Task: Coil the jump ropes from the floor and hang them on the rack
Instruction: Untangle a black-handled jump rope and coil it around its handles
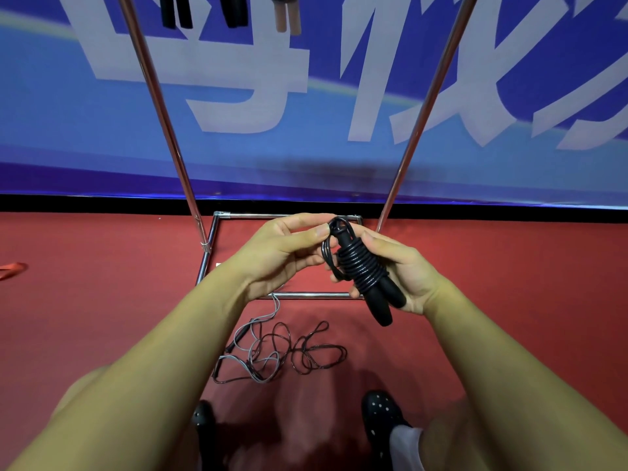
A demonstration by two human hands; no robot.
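Note:
My right hand [404,266] grips a black jump rope [365,271] whose cord is wound tightly around its two black handles. My left hand [282,249] pinches a loose loop of that cord near the top of the bundle. Both hands are held above the rack's base. On the red floor below lie tangled ropes [282,351], one dark and one grey, uncoiled. The chrome rack [159,107] stands ahead, with its two posts slanting up. Black handles [176,11] and wooden handles [287,15] of hung ropes dangle at the top edge.
A blue banner with white characters [306,96] covers the wall behind the rack. The rack's rectangular base frame [312,295] lies on the red floor. My dark shoes [380,419] stand near the tangle. A red strap [12,269] lies at the far left.

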